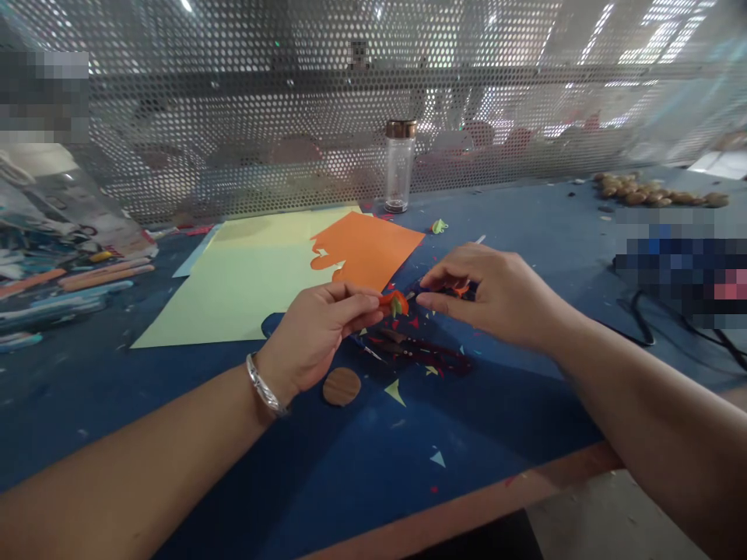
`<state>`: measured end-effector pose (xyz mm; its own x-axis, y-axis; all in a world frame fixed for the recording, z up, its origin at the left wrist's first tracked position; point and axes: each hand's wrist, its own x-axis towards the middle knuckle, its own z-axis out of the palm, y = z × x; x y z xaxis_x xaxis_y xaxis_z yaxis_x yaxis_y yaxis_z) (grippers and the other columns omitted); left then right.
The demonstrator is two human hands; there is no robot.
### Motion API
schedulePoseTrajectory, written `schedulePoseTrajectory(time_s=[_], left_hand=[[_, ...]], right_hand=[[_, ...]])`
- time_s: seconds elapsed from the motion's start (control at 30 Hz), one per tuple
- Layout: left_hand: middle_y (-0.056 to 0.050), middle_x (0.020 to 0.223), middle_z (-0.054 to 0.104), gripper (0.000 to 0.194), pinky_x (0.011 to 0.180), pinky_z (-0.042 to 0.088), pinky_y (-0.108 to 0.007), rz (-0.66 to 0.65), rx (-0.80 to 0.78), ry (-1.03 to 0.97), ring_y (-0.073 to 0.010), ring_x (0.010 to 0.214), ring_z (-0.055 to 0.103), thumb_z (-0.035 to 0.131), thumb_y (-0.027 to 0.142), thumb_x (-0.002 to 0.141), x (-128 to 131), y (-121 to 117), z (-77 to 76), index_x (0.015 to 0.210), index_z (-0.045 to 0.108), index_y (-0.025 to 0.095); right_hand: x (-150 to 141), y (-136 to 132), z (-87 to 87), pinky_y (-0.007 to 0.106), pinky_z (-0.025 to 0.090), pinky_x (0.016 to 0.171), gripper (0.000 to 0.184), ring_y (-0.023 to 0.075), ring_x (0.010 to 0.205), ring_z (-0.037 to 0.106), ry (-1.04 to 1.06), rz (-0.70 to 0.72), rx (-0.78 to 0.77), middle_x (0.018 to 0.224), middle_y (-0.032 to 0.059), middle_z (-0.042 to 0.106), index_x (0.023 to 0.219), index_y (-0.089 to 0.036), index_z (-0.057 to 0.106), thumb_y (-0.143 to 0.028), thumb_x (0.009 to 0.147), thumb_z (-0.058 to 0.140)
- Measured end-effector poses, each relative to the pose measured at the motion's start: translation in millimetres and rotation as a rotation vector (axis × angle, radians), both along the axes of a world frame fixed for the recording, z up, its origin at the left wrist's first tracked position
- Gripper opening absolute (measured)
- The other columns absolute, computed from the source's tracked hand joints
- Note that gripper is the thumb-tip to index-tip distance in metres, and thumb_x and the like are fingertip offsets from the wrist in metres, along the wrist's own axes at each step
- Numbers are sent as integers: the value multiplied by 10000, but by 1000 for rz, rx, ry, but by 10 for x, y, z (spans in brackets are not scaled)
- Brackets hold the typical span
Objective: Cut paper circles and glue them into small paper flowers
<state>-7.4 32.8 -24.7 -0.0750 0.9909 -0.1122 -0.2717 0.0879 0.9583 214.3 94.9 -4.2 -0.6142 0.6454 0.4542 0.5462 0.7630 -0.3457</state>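
My left hand (pixel 318 330), with a silver bracelet at the wrist, pinches a small orange and green paper piece (pixel 395 302) between thumb and fingers. My right hand (pixel 487 292) is closed just to its right, fingertips almost touching that piece, and seems to grip a thin tool whose light tip pokes out behind the knuckles. Both hands hover over a blue table (pixel 362 474) strewn with tiny paper scraps. A round brown wooden disc (pixel 341 386) lies just below my left hand.
A pale yellow sheet (pixel 245 280) and a cut orange sheet (pixel 367 249) lie behind the hands. A clear bottle (pixel 400 166) with a copper cap stands at the perforated metal screen. Pens lie far left, nuts (pixel 654 192) and black cables far right.
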Motion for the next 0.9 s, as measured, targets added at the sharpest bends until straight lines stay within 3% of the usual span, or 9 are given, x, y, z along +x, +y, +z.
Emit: schedulePoseTrajectory(time_s=[0.3, 0.6, 0.9], left_hand=[[-9, 787, 731, 159, 870, 574, -258, -48, 21, -21, -127, 805, 701, 866, 189, 662, 52, -27, -24, 705, 730, 120], [-6, 749, 720, 156, 791, 554, -223, -20, 42, 0, -112, 746, 678, 862, 196, 656, 48, -35, -13, 697, 727, 130], [7, 724, 681, 118, 760, 553, -184, 7, 72, -98, -97, 738, 676, 809, 116, 677, 51, -22, -7, 656, 693, 124]], right_hand=[[-125, -76, -77, 292, 443, 712, 69, 156, 759, 609, 49, 107, -32, 779, 17, 702, 854, -178, 747, -159, 878, 685], [-149, -116, -88, 276, 440, 672, 78, 127, 686, 577, 101, 56, -110, 755, 1, 675, 813, -177, 737, -141, 852, 680], [-177, -142, -77, 258, 421, 594, 59, 104, 622, 533, 177, 17, -248, 730, -16, 647, 800, -171, 735, -197, 841, 702]])
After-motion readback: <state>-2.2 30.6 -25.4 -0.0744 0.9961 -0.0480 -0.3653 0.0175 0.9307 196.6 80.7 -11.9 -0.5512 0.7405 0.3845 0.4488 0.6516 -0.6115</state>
